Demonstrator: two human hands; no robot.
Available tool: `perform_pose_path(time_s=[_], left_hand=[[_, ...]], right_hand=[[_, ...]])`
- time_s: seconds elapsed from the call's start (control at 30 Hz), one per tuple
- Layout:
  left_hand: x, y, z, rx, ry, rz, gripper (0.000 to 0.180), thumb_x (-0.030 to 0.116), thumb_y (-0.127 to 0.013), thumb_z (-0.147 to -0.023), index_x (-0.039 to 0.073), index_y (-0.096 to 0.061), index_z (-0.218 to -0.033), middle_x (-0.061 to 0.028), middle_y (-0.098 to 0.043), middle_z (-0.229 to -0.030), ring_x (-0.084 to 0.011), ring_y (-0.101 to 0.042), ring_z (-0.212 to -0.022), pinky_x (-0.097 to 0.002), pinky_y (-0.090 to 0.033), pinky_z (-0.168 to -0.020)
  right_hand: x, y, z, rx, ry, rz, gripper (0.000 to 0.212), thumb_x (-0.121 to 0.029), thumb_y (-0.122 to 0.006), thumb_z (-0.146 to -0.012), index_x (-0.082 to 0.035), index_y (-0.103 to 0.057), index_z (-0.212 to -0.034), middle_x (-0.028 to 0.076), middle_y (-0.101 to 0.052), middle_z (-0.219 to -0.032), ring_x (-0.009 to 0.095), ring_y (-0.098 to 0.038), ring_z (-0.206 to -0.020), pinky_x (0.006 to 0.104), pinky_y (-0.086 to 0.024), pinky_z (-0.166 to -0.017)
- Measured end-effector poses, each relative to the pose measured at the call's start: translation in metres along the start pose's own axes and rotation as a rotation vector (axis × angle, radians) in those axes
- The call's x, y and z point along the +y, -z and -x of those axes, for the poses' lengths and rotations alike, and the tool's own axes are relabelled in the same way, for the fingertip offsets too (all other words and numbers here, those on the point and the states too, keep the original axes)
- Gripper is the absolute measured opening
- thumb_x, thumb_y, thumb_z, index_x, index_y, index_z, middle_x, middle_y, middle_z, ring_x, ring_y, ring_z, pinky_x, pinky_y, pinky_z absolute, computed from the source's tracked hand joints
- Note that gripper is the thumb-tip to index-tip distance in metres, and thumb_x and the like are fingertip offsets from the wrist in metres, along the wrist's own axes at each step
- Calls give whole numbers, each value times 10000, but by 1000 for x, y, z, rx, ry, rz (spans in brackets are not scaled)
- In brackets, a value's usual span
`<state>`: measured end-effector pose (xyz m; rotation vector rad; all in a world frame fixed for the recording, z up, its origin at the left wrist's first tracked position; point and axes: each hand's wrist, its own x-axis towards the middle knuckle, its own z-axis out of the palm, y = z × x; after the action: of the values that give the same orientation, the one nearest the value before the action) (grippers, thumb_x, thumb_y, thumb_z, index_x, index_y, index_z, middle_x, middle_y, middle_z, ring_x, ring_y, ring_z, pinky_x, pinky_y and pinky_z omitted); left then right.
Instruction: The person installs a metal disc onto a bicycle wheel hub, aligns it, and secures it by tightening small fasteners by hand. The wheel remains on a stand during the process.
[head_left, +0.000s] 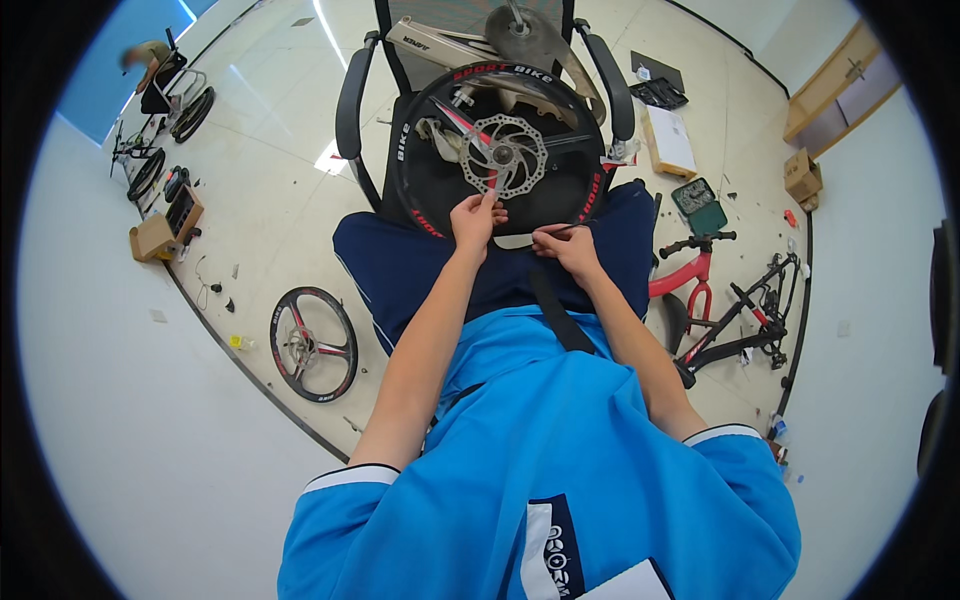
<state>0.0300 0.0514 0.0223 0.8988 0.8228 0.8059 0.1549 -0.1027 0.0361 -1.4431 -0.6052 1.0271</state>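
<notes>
One round black wheel (pixel 465 126), one perforated metal disc (pixel 510 123) fitted at its hub; left hand (pixel 473 222), right hand (pixel 568 246), fingers curled, whether anything is gripped cannot be told.

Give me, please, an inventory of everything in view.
Spoked wheels: two, black and red, one before the hands, one on left floor
Brake discs: two, silver, on those wheels
Frame part: one, pale, on the chair
Chair: one, black, top centre
Bicycle frames: two, red and black, right floor
Case: one, green, right floor
Flat box: one, white-topped, right floor
Cardboard boxes: two, brown, left and right floor
Other wheels: at least two, black, far left
Co-worker: one, colour unclear, far left
Door: one, tan, upper right
Loose parts: several, mixed, floor
Left hand: one, bare, below hub
Right hand: one, bare, at lower rim
</notes>
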Motion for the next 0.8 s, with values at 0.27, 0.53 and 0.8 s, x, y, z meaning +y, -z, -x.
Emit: perform_pose_path(time_s=[0.27, 0.53, 0.8], left_hand=[[-5, -14, 0, 97, -3, 201, 192, 101, -615, -974, -87, -577, -989, -148, -647, -927, -242, -698, -814, -324, -618, -778], [-11, -24, 0, 181, 17, 262, 186, 76, -580, -985, -102, -548, -1027, -150, -624, -934, -249, -696, -842, -312, -618, -778], [-8, -21, 0, 169, 17, 245, 199, 87, -578, -989, -106, -552, -1028, -152, -635, -927, -242, -699, -828, -296, -617, -757]], right_hand=[[1, 0, 1, -4, -17, -1, 184, -79, -732, -874, 54, -713, -1000, 123, -723, -879, 173, -700, -760, 280, -581, -684], [2, 0, 1, -10, -27, 7, 181, -81, -734, -874, 52, -716, -995, 124, -724, -880, 167, -699, -751, 275, -578, -678], [3, 1, 0, -15, -28, 9, 191, -89, -734, -877, 56, -714, -1000, 128, -725, -886, 169, -701, -755, 274, -579, -680]])
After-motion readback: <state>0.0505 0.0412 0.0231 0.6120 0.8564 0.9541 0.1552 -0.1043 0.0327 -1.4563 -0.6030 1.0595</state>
